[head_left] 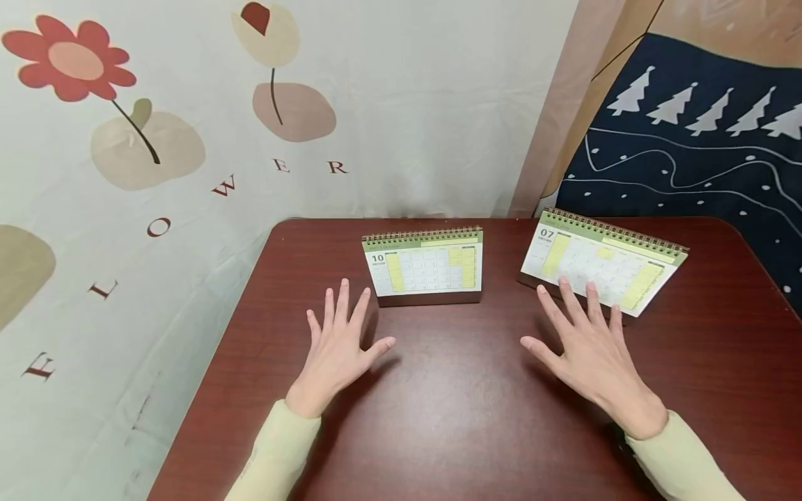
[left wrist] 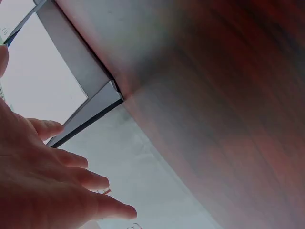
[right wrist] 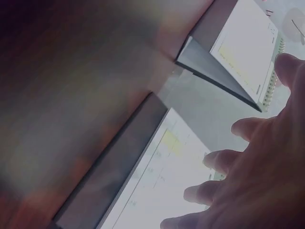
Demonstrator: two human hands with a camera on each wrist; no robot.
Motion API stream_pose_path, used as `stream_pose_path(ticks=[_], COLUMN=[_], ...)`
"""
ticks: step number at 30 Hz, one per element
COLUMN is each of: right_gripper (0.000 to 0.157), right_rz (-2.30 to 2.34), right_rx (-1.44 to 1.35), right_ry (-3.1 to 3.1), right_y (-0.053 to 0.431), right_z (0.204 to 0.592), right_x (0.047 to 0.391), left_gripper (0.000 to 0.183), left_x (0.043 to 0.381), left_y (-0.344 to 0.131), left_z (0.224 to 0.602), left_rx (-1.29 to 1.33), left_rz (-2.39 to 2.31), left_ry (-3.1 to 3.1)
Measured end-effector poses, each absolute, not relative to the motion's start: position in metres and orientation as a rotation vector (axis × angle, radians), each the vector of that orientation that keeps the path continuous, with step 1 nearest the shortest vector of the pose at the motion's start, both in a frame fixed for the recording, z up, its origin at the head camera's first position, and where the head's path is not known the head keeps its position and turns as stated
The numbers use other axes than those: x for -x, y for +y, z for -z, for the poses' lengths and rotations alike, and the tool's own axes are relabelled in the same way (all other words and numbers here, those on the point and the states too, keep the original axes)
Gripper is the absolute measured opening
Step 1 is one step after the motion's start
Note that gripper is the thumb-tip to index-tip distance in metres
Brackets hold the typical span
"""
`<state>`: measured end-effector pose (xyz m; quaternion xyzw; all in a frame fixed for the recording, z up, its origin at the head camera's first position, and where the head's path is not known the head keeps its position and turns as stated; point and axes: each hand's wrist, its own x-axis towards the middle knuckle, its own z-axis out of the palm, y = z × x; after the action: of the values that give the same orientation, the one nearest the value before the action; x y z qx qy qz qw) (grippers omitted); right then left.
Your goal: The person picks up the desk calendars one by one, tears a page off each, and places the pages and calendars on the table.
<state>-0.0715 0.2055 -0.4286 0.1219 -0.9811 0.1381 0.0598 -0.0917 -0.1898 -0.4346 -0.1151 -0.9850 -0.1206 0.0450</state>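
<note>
Two spiral-bound desk calendars stand at the back of the dark red table. The calendar marked 10 (head_left: 432, 271) is in the middle, facing front; the one marked 07 (head_left: 595, 261) stands to the right, turned at an angle. My left hand (head_left: 338, 351), fingers spread, is in front and left of the 10 calendar and holds nothing. Over the lower edge of the 07 calendar, in the head view, reach the spread fingers of my right hand (head_left: 595, 355); whether they touch it I cannot tell. In the right wrist view both calendars lie beyond the right fingers (right wrist: 221, 162).
The wooden table (head_left: 464, 403) reaches back to a white cloth (head_left: 426, 125) printed with flowers and letters. A dark blue cloth (head_left: 695, 160) with white trees hangs behind at the right.
</note>
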Motion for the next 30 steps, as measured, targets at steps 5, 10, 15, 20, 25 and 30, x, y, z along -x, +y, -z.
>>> stream_pose_path(ticks=[5, 10, 15, 20, 25, 30], right_gripper=[0.083, 0.083, 0.082, 0.082, 0.081, 0.082], right_rz=[-0.450, -0.475, -0.512, -0.610, -0.750, -0.845], right_rx=[-0.409, -0.445, -0.476, -0.500, -0.510, -0.566], right_ry=[-2.962, -2.964, -2.963, -2.952, -2.969, -2.961], right_y=[0.196, 0.187, 0.180, 0.174, 0.166, 0.158], right_z=[0.426, 0.425, 0.423, 0.421, 0.424, 0.429], right_x=[0.075, 0.078, 0.085, 0.095, 0.103, 0.107], left_gripper=[0.095, 0.094, 0.094, 0.092, 0.084, 0.076], left_x=[0.094, 0.095, 0.097, 0.100, 0.105, 0.109], left_y=[-0.186, -0.182, -0.178, -0.175, -0.173, -0.171], left_z=[0.430, 0.427, 0.425, 0.424, 0.425, 0.426], left_rx=[0.328, 0.286, 0.241, 0.201, 0.198, 0.196], left_rz=[0.487, 0.600, 0.726, 0.894, 1.100, 1.235], left_ry=[-3.011, -2.996, -2.981, -2.936, -2.797, -2.689])
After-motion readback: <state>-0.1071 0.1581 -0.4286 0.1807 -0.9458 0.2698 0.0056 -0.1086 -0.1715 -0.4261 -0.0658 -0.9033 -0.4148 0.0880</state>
